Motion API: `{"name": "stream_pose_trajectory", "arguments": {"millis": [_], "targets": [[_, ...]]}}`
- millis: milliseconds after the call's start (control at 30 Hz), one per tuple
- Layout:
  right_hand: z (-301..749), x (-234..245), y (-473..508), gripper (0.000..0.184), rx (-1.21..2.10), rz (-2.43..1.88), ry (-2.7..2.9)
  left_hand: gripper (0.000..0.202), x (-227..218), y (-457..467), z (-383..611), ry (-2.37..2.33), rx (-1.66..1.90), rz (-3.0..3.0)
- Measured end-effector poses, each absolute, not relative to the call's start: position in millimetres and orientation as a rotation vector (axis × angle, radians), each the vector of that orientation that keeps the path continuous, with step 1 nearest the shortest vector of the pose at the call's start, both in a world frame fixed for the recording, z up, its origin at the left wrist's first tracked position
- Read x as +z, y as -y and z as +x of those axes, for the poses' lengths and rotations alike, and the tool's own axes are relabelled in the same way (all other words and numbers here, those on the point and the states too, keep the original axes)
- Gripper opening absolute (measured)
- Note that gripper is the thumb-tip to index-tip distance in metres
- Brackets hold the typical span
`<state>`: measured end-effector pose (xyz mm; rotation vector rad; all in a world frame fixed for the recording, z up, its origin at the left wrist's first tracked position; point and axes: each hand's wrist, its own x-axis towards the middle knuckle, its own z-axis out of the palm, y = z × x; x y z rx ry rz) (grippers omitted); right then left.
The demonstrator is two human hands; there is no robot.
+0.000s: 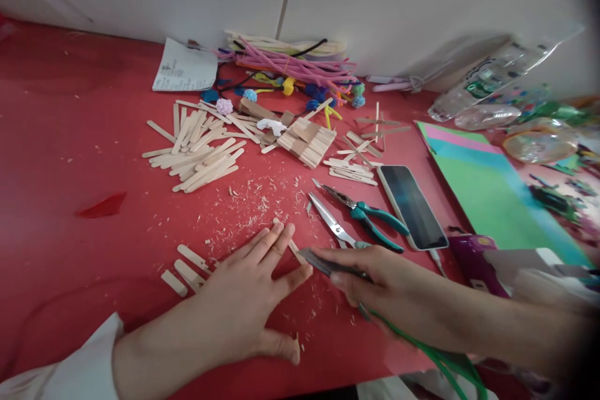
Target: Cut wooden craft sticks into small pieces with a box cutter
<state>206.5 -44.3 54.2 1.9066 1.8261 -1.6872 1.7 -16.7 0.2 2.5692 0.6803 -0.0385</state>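
My left hand (248,294) lies flat on the red table (70,137), fingers stretched out, pressing down a wooden craft stick (296,252) that pokes out past the fingertips. My right hand (375,281) is closed round a dark flat tool (328,264) with a green cord or handle trailing below the wrist; the tool's tip meets the stick. Wood shavings (262,200) are scattered just beyond both hands. Three short cut stick pieces (187,269) lie left of my left hand.
A heap of craft sticks (201,150), a glued stick panel (307,140), teal pliers (370,215), scissors (332,225) and a phone (412,206) lie ahead. Pipe cleaners and pompoms (290,69) line the wall. Coloured paper (487,187) and plastic packaging (492,81) fill the right.
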Motion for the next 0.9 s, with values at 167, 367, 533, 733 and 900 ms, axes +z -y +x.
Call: {"name": "stream_pose_trajectory", "arguments": {"millis": [167,367,533,733,900], "targets": [[220,39,50,0.044,-2.275,2.005,-1.243,0.090,6,17,4,-0.697,-0.145,2.593],[224,36,56,0.046,-2.508,2.040,-1.136,0.087,3,17,3,-0.707,-0.072,2.646],[227,42,65,0.054,-2.211,2.217,-1.583,0.086,-3,17,-1,-0.680,0.030,2.757],[229,39,70,0.053,-1.357,2.227,-2.401,0.073,-5,16,-8,-0.674,0.232,2.884],[226,32,56,0.038,-1.434,2.353,-2.593,0.061,-9,12,-10,-0.771,0.287,2.934]]}}
